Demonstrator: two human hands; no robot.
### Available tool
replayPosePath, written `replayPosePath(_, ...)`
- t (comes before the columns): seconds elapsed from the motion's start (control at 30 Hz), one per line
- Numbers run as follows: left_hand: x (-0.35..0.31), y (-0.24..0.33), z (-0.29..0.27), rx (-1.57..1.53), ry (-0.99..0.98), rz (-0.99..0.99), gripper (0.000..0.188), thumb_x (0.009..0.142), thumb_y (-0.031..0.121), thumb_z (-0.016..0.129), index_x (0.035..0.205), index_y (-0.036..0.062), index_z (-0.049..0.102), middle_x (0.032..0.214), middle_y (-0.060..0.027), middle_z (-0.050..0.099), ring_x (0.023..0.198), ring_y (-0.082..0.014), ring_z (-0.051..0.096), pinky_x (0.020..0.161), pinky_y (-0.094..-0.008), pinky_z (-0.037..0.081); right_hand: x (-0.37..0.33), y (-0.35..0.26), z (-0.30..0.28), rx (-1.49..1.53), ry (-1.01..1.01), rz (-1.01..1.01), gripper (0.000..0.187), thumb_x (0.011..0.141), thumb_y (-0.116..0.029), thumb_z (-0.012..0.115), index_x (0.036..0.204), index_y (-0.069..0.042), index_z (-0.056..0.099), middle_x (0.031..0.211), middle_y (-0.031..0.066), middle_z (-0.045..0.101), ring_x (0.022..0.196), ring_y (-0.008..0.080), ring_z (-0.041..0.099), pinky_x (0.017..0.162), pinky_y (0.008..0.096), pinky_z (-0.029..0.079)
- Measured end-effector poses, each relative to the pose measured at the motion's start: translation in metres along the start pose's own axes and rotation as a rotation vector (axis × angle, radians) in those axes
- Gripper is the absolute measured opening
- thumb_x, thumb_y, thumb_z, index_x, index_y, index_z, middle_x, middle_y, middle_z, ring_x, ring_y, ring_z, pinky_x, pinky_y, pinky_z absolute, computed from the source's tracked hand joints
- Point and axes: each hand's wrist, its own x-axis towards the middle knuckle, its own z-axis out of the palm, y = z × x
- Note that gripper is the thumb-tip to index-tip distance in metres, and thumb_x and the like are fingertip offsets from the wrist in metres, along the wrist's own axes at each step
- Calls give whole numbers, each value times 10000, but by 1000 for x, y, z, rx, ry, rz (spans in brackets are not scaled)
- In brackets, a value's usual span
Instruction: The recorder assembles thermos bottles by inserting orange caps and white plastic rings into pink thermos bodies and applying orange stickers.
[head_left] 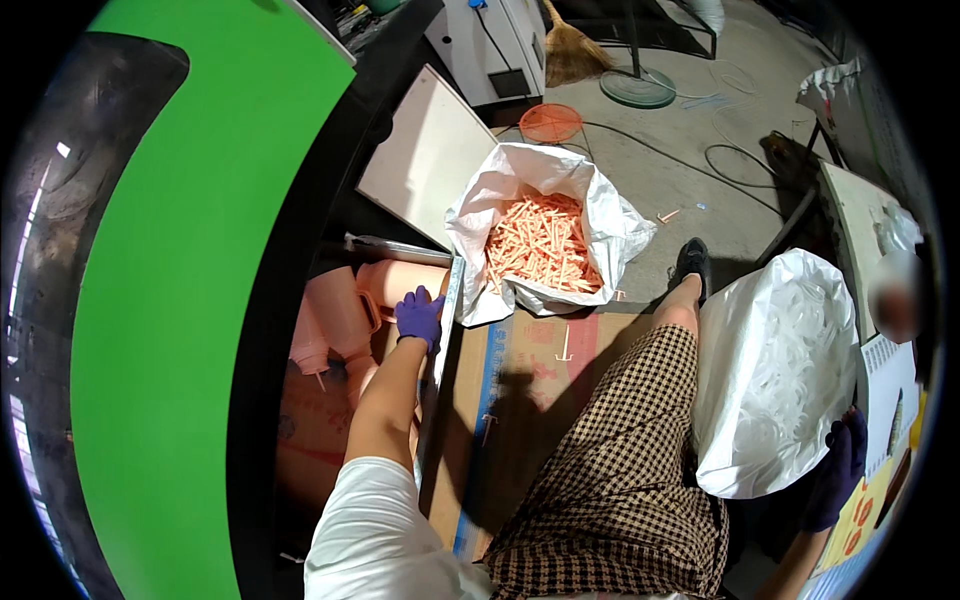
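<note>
My left hand [419, 316], in a purple glove, reaches into a metal-edged bin [447, 330] beside the green machine. Its fingers are spread and touch the end of a pink plastic jug [398, 279] lying on its side. Another pink jug with a handle [338, 312] lies left of it, among more pink pieces. At the lower right, my right hand [838, 468], also gloved in purple, is by the table edge, next to a white bag [722, 440] of clear, ring-like plastic parts [795, 355]. Its thumb and fingers look apart, and I see nothing held in them.
A white sack [625, 235] full of small pink plastic pieces [543, 240] stands ahead. Flattened cardboard [540, 375] covers the floor, with a few loose pieces on it. The green machine [190, 300] fills the left. Beyond are an orange basket [551, 123], a broom [572, 55] and cables.
</note>
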Motion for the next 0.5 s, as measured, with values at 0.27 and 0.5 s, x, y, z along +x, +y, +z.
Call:
replayPosePath(0.27,20,-54,60,-107,131,-286,302,968,305,546,1263,246,527,1574,-206,317,1236,-456,538,840,-537,537,-25,-49,33,-216,-116,-90,260,972,-11,512,1204,-8,628,1150,45,617,968,139,547,868,269,443)
replayPosePath(0.5,-89,-186,61,-496,535,-452,388,912,58,470,1273,37,611,1240,-152,654,1176,-321,609,997,-375,468,-28,-28,53,-219,-363,-216,260,889,86,502,1109,13,620,1083,66,603,962,152,570,870,278,449)
